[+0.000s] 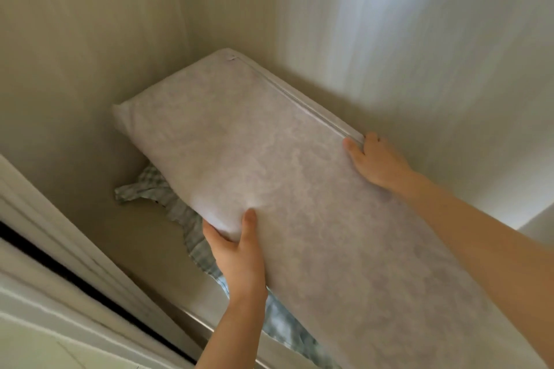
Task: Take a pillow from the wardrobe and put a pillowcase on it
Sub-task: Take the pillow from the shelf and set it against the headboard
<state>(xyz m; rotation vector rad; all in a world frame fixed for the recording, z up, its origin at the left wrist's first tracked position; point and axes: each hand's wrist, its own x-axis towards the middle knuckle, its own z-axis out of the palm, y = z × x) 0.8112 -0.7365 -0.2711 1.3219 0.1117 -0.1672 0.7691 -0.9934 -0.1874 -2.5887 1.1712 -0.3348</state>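
A long pale pillow with a faint lilac pattern and a zip along its far edge lies inside the wardrobe, tilted across a shelf. My left hand grips its near edge, thumb on top and fingers underneath. My right hand holds the far zipped edge, fingers curled over it. Under the pillow lies a checked green-and-white cloth with a frilled edge; I cannot tell whether it is a pillowcase.
The wardrobe's beige side wall stands at the left and its back wall behind the pillow. The shelf's front edge runs diagonally below, with a white frame and dark sliding track at the lower left.
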